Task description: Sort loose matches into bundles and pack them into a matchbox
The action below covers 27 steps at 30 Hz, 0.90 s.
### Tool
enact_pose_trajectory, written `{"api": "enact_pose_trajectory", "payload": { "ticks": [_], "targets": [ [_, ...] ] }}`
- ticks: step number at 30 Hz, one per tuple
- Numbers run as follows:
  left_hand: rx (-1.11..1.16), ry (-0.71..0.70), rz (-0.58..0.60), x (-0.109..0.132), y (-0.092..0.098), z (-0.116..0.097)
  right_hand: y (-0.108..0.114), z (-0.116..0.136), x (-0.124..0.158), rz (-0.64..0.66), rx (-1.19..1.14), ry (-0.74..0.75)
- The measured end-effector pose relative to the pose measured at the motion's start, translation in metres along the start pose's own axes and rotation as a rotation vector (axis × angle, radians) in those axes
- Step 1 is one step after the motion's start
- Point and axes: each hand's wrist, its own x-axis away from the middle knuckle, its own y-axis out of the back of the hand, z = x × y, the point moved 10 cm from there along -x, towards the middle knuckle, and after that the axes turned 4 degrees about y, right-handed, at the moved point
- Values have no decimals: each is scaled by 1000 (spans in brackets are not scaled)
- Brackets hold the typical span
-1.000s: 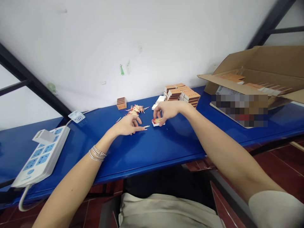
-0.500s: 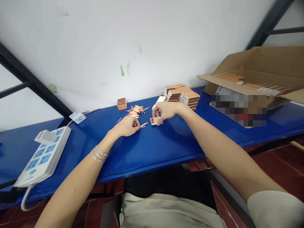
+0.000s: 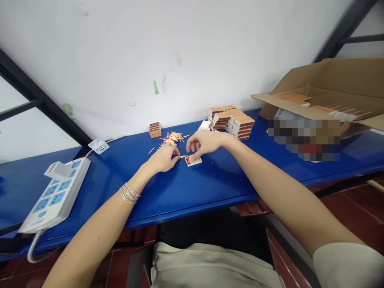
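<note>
The left hand (image 3: 162,158) pinches a single matchstick (image 3: 183,156) just beside a white matchbox tray (image 3: 193,161), which the spread right hand (image 3: 206,143) touches with its fingertips.

1. The left arm (image 3: 96,228) reaches from the near left toward the middle of the scene.
2. The left grip (image 3: 162,158) sits low and palm down, its thumb and forefinger pinched together.
3. The right arm (image 3: 279,188) reaches in from the near right.
4. The right grip (image 3: 205,144) arches palm down just right of the left grip, its fingers curled downward and spread.
</note>
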Motion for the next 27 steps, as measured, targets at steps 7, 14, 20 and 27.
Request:
{"api": "enact_pose_trajectory", "payload": {
  "ticks": [7, 14, 20, 27],
  "targets": [
    [-57, 66, 64, 2, -6, 1, -17, 5, -10, 43, -98, 92],
    [-61, 60, 77, 2, -7, 2, -18, 1, -11, 48, -117, 103],
    [-50, 53, 54, 2, -8, 4, -23, 4, -17, 40, -174, 159],
    [-31, 85, 17, 2, -3, 10, -21, 5, -15, 39, -207, 159]
  ]
}}
